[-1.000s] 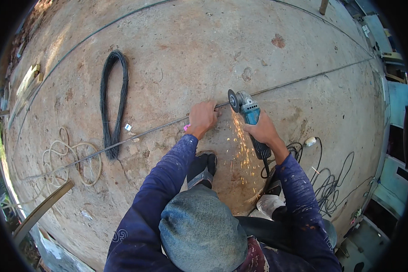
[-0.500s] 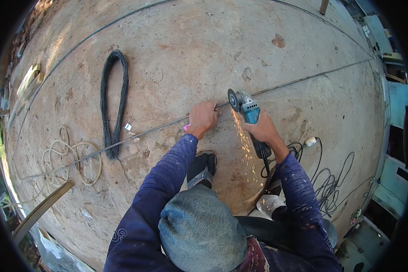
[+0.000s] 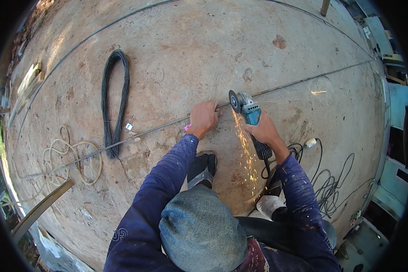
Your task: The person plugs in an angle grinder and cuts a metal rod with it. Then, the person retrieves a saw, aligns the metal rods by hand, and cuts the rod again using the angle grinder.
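A long steel rebar (image 3: 164, 123) runs across the concrete floor from lower left to upper right. Closed round it, just left of the cut, is my left hand (image 3: 204, 119). My right hand (image 3: 264, 129) grips the blue and black body of an angle grinder (image 3: 252, 116). The grinder's disc (image 3: 234, 100) meets the rebar, and orange sparks (image 3: 245, 149) stream down from it toward my feet. How deep the disc has cut is hidden. A bit of pink (image 3: 187, 127) shows beside my left wrist.
A loop of dark tie wire (image 3: 125, 90) lies to the left, partly along the rebar. Below it is a tangled pale hose (image 3: 87, 181). A black cord (image 3: 333, 186) with a white plug (image 3: 310, 142) coils at right. Another bar (image 3: 84, 41) curves across the far floor.
The spark stream has grown denser, and a short orange streak shows at right above the floor. Hands, grinder and rebar stay nearly where they were.
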